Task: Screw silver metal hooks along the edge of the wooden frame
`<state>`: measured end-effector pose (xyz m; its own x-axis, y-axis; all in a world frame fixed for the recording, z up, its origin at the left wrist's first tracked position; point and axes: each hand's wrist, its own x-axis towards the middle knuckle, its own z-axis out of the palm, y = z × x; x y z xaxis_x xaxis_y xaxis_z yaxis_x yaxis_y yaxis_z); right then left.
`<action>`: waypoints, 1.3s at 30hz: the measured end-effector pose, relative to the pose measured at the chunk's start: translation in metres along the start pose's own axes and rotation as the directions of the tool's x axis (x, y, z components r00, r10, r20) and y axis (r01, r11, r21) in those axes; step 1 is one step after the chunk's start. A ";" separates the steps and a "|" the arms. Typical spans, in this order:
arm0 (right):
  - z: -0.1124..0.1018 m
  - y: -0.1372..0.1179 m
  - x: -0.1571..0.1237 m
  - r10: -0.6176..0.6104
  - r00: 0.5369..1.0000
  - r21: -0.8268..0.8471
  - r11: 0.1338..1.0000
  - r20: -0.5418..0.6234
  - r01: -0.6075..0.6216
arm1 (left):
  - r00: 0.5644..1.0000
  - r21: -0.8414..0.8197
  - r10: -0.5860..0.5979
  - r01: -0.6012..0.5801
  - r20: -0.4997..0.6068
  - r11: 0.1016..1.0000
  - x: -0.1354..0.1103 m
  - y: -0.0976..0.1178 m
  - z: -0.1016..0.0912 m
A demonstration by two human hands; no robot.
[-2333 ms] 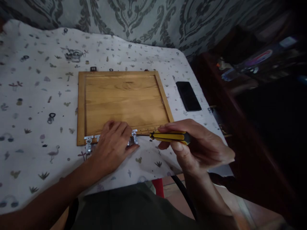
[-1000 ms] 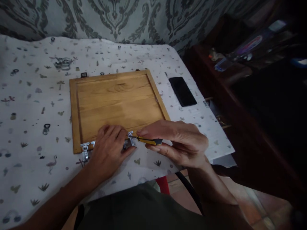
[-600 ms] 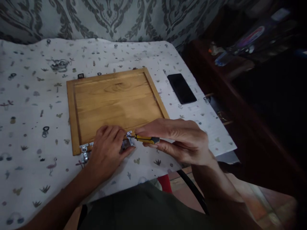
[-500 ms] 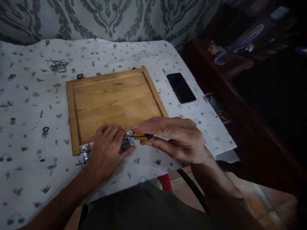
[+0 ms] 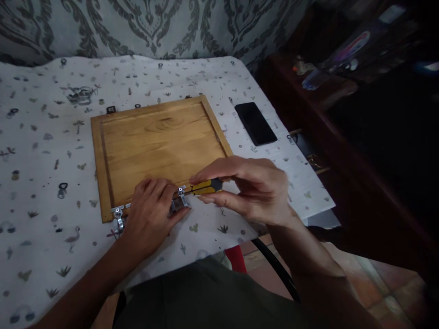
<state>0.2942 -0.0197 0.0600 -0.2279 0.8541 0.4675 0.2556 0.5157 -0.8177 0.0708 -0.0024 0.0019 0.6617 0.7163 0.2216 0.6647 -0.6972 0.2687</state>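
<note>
A square wooden panel (image 5: 157, 141) lies flat on the patterned tablecloth. My left hand (image 5: 151, 214) lies palm down over a metal hook rack (image 5: 118, 214) at the panel's near edge, fingers pressing it. My right hand (image 5: 250, 189) is closed round a yellow and black screwdriver (image 5: 206, 186). The screwdriver's tip points left at the rack's bracket end (image 5: 181, 194) beside my left fingertips.
A black phone (image 5: 255, 123) lies on the cloth to the right of the panel. A pile of metal parts (image 5: 78, 95) sits at the far left. Dark wooden furniture (image 5: 329, 137) with a plastic bottle (image 5: 343, 55) stands at the right. The table's near edge (image 5: 219, 246) is close to my body.
My right hand has moved left with the screwdriver, bringing its tip up to the bracket end. My left hand has stayed on the rack. The view has shifted slightly.
</note>
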 end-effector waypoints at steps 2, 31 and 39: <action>-0.004 -0.001 -0.004 0.002 0.995 0.023 1.000 -0.103 0.000 | 1.000 -0.011 0.000 0.000 0.007 1.000 0.000 0.000 -0.001; 0.002 0.008 -0.010 -0.038 0.999 -0.084 0.996 -0.030 0.035 | 0.999 -0.016 0.003 -0.004 -0.041 1.000 0.001 0.002 -0.002; 0.002 -0.002 0.009 -0.102 0.977 -0.036 0.993 0.187 0.110 | 0.999 0.013 0.017 -0.016 -0.044 1.000 0.000 0.000 0.002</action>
<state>0.2895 -0.0128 0.0647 -0.4242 0.7697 0.4771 0.2626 0.6088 -0.7486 0.0711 -0.0024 -0.0003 0.6568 0.7050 0.2674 0.6581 -0.7091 0.2531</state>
